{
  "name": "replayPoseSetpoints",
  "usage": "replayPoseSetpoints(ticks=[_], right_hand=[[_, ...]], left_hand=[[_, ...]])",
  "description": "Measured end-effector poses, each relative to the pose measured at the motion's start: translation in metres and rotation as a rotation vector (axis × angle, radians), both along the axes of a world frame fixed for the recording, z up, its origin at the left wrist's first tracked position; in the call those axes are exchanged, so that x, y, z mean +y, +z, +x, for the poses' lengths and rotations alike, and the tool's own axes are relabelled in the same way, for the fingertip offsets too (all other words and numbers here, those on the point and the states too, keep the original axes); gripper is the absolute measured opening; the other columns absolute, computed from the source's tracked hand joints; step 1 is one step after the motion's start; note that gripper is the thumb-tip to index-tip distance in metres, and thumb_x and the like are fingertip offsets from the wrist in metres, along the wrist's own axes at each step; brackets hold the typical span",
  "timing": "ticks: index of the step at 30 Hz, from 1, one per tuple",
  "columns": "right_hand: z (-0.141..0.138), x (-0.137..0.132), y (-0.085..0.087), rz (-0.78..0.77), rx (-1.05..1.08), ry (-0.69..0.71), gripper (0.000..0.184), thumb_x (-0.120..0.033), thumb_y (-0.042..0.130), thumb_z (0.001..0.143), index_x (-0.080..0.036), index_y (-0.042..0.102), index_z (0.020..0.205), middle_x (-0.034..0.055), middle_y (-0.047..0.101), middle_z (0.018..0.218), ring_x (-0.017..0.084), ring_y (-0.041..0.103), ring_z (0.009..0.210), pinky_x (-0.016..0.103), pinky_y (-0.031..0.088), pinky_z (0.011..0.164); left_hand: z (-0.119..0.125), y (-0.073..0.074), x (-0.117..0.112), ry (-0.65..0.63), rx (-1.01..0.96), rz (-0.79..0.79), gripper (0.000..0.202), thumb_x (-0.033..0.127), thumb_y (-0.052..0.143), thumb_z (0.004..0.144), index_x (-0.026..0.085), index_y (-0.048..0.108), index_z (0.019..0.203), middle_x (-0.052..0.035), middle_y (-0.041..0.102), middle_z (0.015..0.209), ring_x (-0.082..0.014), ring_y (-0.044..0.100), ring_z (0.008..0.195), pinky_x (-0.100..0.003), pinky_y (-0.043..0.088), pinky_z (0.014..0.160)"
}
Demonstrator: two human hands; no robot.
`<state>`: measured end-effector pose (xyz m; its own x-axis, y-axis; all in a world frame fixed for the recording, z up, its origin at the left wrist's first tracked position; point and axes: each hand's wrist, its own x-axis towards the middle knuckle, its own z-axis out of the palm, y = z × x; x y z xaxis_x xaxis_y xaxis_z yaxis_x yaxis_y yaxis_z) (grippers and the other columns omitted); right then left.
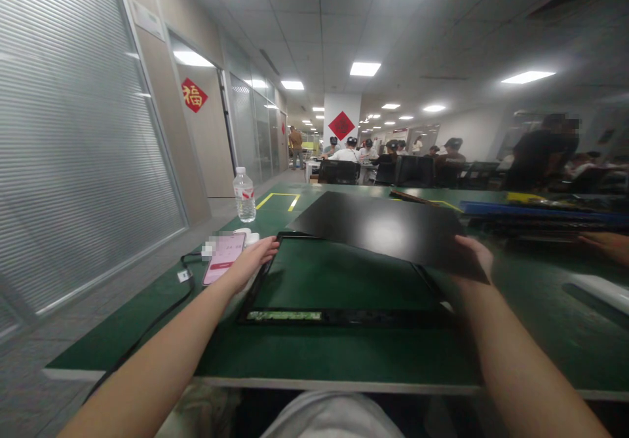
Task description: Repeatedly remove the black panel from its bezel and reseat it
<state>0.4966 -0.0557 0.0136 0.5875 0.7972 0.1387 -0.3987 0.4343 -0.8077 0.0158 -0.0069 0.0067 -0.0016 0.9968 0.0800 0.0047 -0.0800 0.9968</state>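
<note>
A thin black frame [255,294] lies flat on the green table [344,353] in front of me, with a strip of circuit board [284,316] along its near edge. My left hand [255,258] rests on the frame's left side, fingers curled over its edge. My right hand [476,255] grips the near right corner of a large black panel [383,227], which is lifted and tilted above the frame's far right part.
A phone [223,258] with a lit pink screen lies left of the frame, a black cable [162,317] trailing from near it. A water bottle [244,194] stands at the far left. Another person's hand [607,245] reaches in at right. Several people sit at desks behind.
</note>
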Motion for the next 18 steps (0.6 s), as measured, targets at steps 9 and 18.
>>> replayPoseSetpoints(ticks=[9, 18], right_hand=[[-0.017, -0.003, 0.0, -0.175, -0.037, 0.071, 0.007, -0.014, 0.064, 0.069, -0.02, 0.065, 0.068, 0.0004, 0.069, 0.062, 0.018, 0.066, 0.057, 0.029, 0.058, 0.06], [-0.04, -0.01, 0.006, -0.565, -0.017, 0.368, 0.013, -0.027, 0.063, 0.073, -0.017, 0.067, 0.081, 0.0064, 0.067, 0.06, 0.023, 0.062, 0.051, 0.037, 0.053, 0.05]], left_hand=[[0.001, 0.024, -0.014, -0.124, -0.429, -0.201, 0.021, 0.021, 0.056, 0.088, 0.013, 0.071, 0.101, -0.0077, 0.075, 0.074, -0.0175, 0.07, 0.06, -0.024, 0.056, 0.056], [-0.001, 0.031, -0.019, -0.036, -0.478, -0.152, 0.018, 0.012, 0.069, 0.069, 0.015, 0.07, 0.086, -0.0011, 0.071, 0.064, -0.0136, 0.064, 0.048, -0.021, 0.051, 0.045]])
